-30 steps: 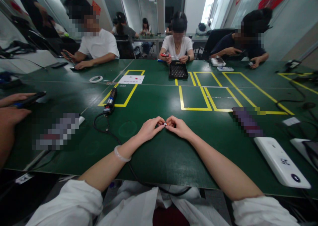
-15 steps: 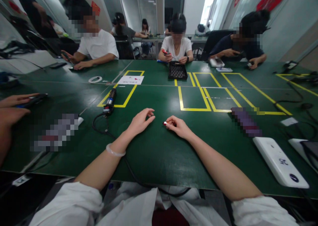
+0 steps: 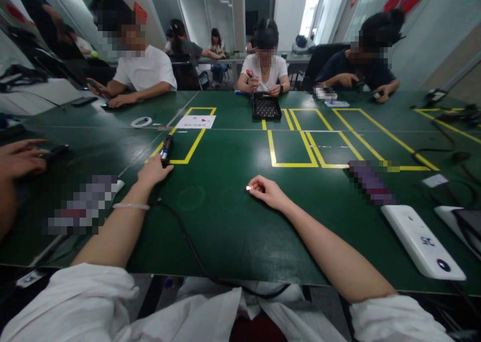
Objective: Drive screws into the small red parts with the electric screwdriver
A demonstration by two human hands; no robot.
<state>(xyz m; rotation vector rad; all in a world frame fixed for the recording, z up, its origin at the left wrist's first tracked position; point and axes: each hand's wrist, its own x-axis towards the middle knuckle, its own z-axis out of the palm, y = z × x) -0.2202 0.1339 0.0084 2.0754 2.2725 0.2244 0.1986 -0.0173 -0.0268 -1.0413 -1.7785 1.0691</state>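
Observation:
My right hand rests on the green table and pinches a tiny metallic part at its fingertips. My left hand has reached to the left and closes around the lower end of a corded electric screwdriver lying on the table. The tool's black cable runs back toward me and off the table's front edge. A pale bangle sits on my left wrist.
Yellow tape rectangles mark the tabletop. A black parts tray stands before a person across the table. White devices lie at the right. Another person's hands hold a phone at the left. Several other people sit around.
My hands were together on the small part. The left hand let go and moved left to the screwdriver, closing on it. The right hand stayed in place with the part.

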